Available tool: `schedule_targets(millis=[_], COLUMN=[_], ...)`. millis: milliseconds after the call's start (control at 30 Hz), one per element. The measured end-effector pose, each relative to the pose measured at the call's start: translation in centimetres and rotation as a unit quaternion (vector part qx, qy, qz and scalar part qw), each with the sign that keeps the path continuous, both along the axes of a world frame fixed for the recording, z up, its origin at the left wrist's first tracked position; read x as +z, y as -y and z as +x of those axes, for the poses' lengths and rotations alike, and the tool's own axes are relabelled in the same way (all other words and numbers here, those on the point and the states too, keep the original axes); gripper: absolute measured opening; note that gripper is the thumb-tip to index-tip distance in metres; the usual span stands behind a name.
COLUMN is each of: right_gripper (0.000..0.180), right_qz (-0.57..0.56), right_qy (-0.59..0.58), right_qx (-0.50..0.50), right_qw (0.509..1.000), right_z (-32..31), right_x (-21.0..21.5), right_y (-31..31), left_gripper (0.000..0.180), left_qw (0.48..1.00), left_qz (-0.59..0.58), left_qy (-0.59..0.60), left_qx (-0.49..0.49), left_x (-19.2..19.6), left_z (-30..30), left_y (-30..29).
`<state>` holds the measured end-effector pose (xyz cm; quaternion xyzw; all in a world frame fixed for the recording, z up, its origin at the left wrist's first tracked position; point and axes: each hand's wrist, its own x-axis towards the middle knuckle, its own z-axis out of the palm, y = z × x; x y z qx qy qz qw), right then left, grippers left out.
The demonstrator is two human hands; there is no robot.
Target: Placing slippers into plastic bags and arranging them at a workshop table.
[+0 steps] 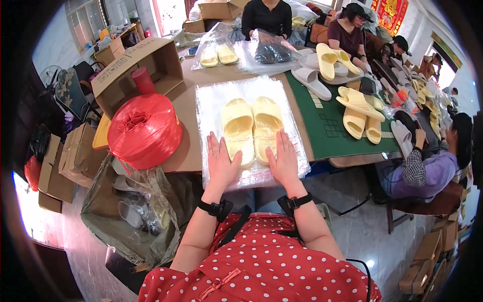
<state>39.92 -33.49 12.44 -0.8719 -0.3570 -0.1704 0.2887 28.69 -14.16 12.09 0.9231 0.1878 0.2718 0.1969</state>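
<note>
While the left grip [223, 162] and right grip [283, 161] lie spread, clasping nothing, the yellow slide slippers [238, 123] rest between and beyond them, atop stacked clear bags [210, 103]; bagging appears well advanced, though whether sealing remains cannot be told.

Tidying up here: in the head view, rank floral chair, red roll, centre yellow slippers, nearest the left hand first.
1. Centre yellow slippers: just right of the left hand.
2. Red roll: left of the hand.
3. Floral chair: farther left, off the table.
</note>
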Motion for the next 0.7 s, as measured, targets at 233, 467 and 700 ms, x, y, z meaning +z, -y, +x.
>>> schedule_targets(millis=[233, 467, 700], right_gripper=[0.068, 0.067, 0.072], right_qz=[0.006, 0.007, 0.050], right_qy=[-0.003, -0.010, -0.037], right_qx=[0.001, -0.003, 0.022], right_qw=[1.000, 1.000, 0.998], right_z=[0.1, 0.3, 0.1], right_x=[-0.3, -0.5, 0.2], right_y=[0.0, 0.3, 1.0], left_gripper=[0.075, 0.077, 0.067], left_qw=[0.999, 0.969, 0.773], left_qz=[-0.036, -0.228, -0.602], left_qy=[0.019, 0.077, 0.175], left_qx=[-0.004, -0.056, -0.098], left_x=[1.2, 4.7, 3.3], left_z=[-0.3, 0.3, 0.2], left_y=[0.1, 1.4, 2.3])
